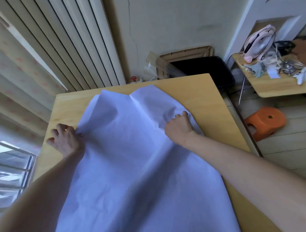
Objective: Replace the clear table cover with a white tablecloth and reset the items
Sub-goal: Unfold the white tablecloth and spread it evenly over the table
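Gripping the thin white tablecloth (126, 154) by opposite edges, the left hand (66, 139) pinches with loosely spread fingers while the right hand (179, 126) bunches it in a closed fist; between them it drapes over the light wooden counter (202, 95).

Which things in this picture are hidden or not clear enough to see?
- Head view: the wooden table middle is hidden under the white tablecloth.
- Left hand and right hand: fingertips buried in cloth folds.
- Small cluttered side table: items too small, right part cut off.

table (199, 92) bare beside tablecloth (126, 154) | wall (168, 23) blocks far edge
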